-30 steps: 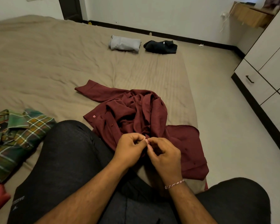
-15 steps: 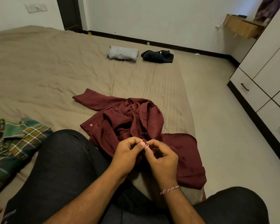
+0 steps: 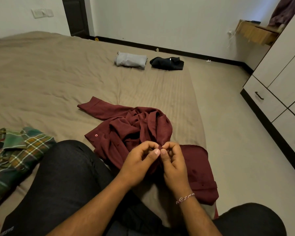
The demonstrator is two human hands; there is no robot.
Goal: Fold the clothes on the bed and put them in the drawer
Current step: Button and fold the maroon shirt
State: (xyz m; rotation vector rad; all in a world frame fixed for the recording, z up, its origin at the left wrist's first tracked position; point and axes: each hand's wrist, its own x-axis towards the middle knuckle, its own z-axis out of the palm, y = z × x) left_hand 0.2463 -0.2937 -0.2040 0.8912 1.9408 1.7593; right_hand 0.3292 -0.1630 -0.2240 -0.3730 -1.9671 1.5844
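Note:
A crumpled maroon shirt lies on the tan bed in front of my knees, one sleeve stretched out to the left. My left hand and my right hand meet over its near edge, thumbs side by side, both pinching the same bit of maroon cloth. A folded grey garment and a folded black garment sit side by side near the bed's far edge. A green plaid shirt lies unfolded at the left.
White drawers with black handles stand along the right wall, all closed. Bare floor runs between bed and drawers. My legs in dark trousers fill the near part of the view. A wooden shelf hangs at far right.
Both hands stay together on the maroon shirt and have worked the pinched cloth a little; the small pink button seen between the fingertips earlier is hidden now. The view has tilted upward.

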